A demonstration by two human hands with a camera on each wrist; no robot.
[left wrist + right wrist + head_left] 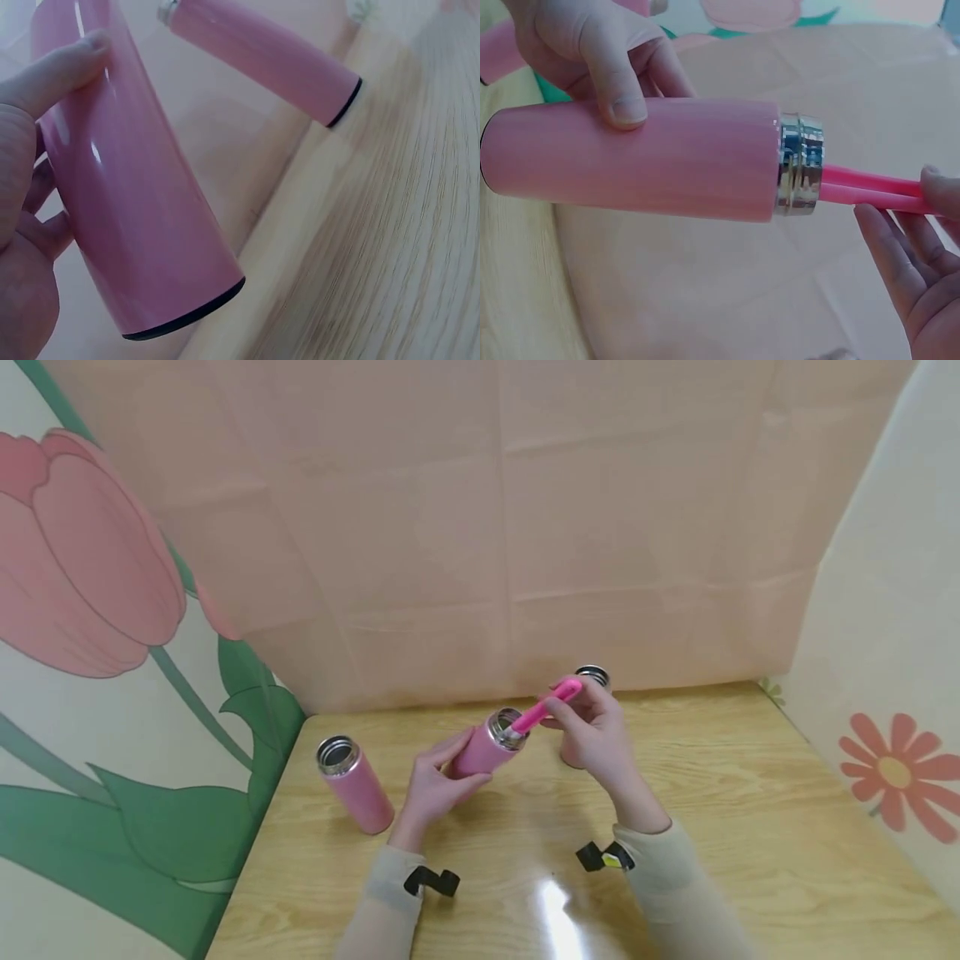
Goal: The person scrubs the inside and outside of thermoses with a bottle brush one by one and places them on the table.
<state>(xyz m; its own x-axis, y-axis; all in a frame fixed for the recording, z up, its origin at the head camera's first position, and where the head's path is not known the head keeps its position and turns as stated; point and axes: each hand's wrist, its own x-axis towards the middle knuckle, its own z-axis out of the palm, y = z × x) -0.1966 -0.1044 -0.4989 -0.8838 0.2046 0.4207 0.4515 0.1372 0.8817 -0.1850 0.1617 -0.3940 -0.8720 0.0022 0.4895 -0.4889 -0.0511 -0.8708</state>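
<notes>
My left hand (437, 783) grips a pink insulated bottle (142, 180) round its body, holding it tilted with its steel mouth (801, 165) toward my right hand. The thumb lies along the bottle's side. My right hand (600, 735) pinches the pink handle of a bottle brush (546, 707) between thumb and fingers. The handle slants down into the mouth; the brush's far end is hidden inside. A second pink bottle (363, 793), lidless, stands upright to the left. Behind my right hand stands another lidless bottle (593, 675), mostly covered by that hand.
The wooden table (750, 843) carries all of this, with a bright glare spot near its front. A plain pinkish sheet (510, 527) hangs along the back edge. Flower-patterned walls (892, 772) close in both sides.
</notes>
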